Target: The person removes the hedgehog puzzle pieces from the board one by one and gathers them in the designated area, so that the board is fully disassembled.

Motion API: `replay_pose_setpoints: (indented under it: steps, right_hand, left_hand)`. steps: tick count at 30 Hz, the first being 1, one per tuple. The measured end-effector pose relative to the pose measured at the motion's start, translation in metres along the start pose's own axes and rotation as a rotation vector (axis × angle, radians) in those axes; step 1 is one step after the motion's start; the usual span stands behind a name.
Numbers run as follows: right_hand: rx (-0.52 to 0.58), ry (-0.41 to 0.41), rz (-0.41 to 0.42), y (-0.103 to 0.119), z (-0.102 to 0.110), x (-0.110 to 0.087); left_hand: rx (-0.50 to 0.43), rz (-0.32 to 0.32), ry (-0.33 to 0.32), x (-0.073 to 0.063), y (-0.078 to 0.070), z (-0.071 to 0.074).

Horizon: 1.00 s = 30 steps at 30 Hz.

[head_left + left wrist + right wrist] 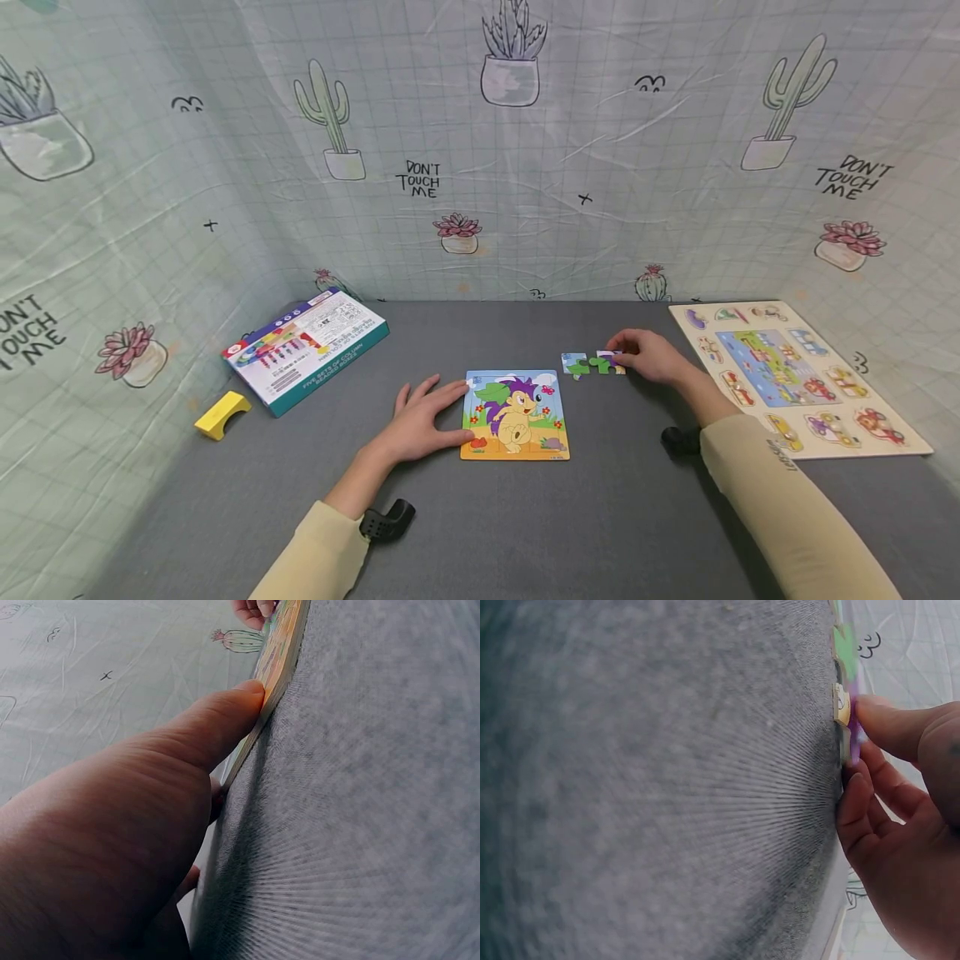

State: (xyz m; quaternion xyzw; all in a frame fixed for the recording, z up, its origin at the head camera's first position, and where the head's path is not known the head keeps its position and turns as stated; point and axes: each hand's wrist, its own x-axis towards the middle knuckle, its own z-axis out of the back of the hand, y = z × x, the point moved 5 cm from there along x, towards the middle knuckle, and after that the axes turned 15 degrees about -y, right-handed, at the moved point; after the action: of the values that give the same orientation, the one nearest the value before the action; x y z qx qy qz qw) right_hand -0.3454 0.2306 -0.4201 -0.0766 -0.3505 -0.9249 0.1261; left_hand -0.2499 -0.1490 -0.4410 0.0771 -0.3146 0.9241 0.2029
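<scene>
Hedgehog picture board: flat on the grey tabletop, centre, between the hands. Thin-edged, apparently wood; probably light and stiff, apt to slide if nudged. Best taken by its sides.

Purple puzzle piece: under the right fingers, beyond the board's upper right corner, beside a green piece; whether those two touch cannot be told. A blue-and-green piece lies just left. All likely light and rigid, their narrow knobs the weak points; thumb and finger on opposite edges should suit.

Right hand: pinches the purple piece between thumb and fingertips, palm low, remaining fingers bent. Forearm reaches in from the lower right; black wrist device at the cuff.

Left hand: fingers spread, gripping nothing. Thumb touches the board's left edge, low down; index finger reaches its upper left corner. A similar black device at that wrist.

Farther out: teal-sided box and yellow arch block to the left; large pale puzzle board to the right. Cactus-print sheet behind.
</scene>
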Motion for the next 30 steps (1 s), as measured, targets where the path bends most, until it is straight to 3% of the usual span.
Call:
replay_pose_setpoints:
  steps: [15, 30]
  right_hand:
    - [-0.005, 0.095, 0.044, 0.0001, 0.0005, -0.0034]
    - [-0.029, 0.105, 0.064, 0.0019, 0.0006, -0.0047]
  left_hand:
    - [0.001, -0.006, -0.004, -0.0006, -0.0005, -0.0006]
    - [0.005, -0.007, -0.012, -0.0006, 0.0, -0.0008]
